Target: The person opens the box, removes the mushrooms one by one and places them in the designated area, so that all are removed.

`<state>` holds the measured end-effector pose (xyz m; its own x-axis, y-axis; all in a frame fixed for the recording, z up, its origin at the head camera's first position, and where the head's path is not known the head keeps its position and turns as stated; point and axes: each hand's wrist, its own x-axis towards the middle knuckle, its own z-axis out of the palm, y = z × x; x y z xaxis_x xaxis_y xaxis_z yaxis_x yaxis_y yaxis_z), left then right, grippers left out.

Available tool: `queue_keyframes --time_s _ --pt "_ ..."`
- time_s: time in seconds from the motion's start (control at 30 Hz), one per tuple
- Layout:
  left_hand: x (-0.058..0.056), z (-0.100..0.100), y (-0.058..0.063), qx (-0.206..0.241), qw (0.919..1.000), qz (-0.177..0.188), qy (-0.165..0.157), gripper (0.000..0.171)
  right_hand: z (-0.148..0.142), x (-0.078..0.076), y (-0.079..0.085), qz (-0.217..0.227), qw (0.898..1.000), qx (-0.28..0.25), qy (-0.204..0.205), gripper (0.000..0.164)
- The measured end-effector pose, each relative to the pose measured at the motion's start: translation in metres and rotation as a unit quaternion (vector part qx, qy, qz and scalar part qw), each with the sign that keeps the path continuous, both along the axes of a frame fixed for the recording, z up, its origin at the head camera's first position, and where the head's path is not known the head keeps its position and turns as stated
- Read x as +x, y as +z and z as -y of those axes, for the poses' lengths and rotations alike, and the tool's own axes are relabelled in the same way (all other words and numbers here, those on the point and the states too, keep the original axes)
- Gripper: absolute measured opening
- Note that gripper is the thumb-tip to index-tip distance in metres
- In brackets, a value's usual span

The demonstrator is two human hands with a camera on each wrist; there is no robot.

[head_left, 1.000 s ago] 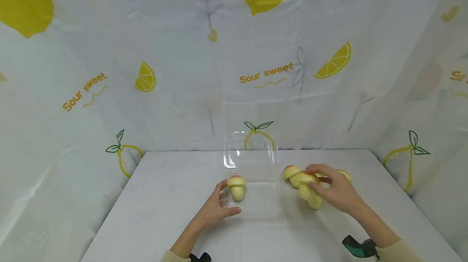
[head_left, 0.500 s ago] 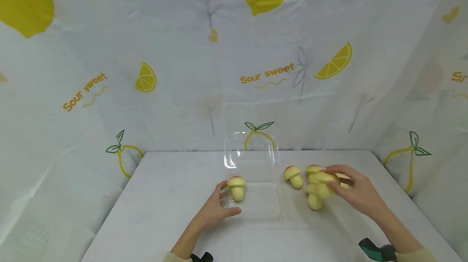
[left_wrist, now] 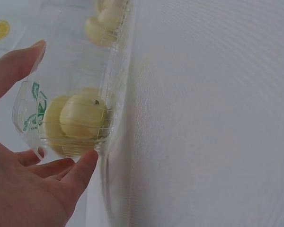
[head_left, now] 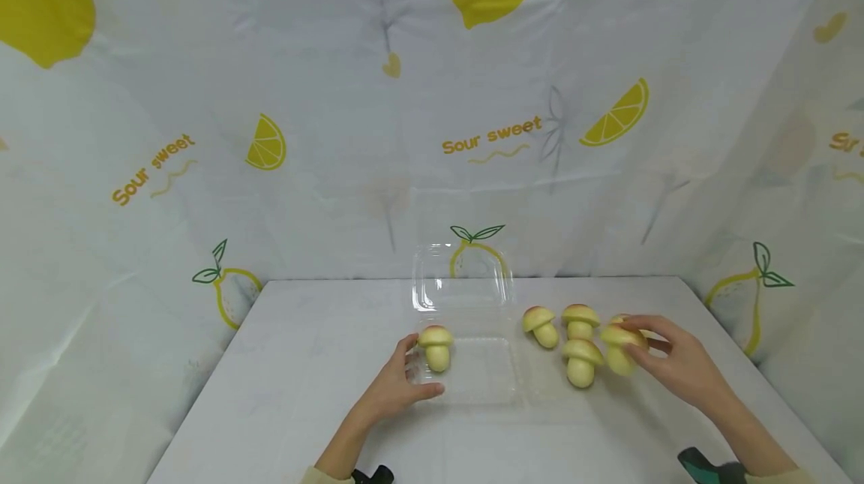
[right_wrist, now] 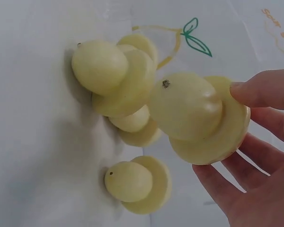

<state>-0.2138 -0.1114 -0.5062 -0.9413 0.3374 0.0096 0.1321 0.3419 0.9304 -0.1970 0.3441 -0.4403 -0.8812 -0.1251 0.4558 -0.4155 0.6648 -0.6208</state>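
Observation:
In the head view my right hand [head_left: 675, 364] pinches a pale yellow toy mushroom [head_left: 618, 353] with a reddish cap top, tilted, its stem toward me. The right wrist view shows the thumb and fingers on the cap of this held mushroom [right_wrist: 187, 109]. A clear plastic container [head_left: 482, 386] stands in the middle, its lid [head_left: 462, 293] raised at the back. One mushroom [head_left: 437, 349] lies inside, at the left. My left hand [head_left: 398, 386] holds the container's front left corner; in the left wrist view the thumb and fingers [left_wrist: 83, 172] straddle the corner.
Right of the container lie loose mushrooms: one at the left [head_left: 541, 327], one behind [head_left: 580, 321] and one in front [head_left: 581, 364]. Another is mostly hidden behind the held one. White cloth with lemon prints [head_left: 337, 206] hangs behind the white table [head_left: 304, 349].
My right hand has moved right with the mushroom it holds, away from the container and past the loose mushrooms, uncovering them. My left hand and the container have stayed put.

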Motion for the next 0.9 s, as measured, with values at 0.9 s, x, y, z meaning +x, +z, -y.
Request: queue_keyframes --time_s 0.9 --pt "0.000 0.001 0.004 -0.020 0.9998 -0.002 0.003 0.103 -0.016 0.000 -0.044 0.025 0.999 0.030 -0.018 0.029"
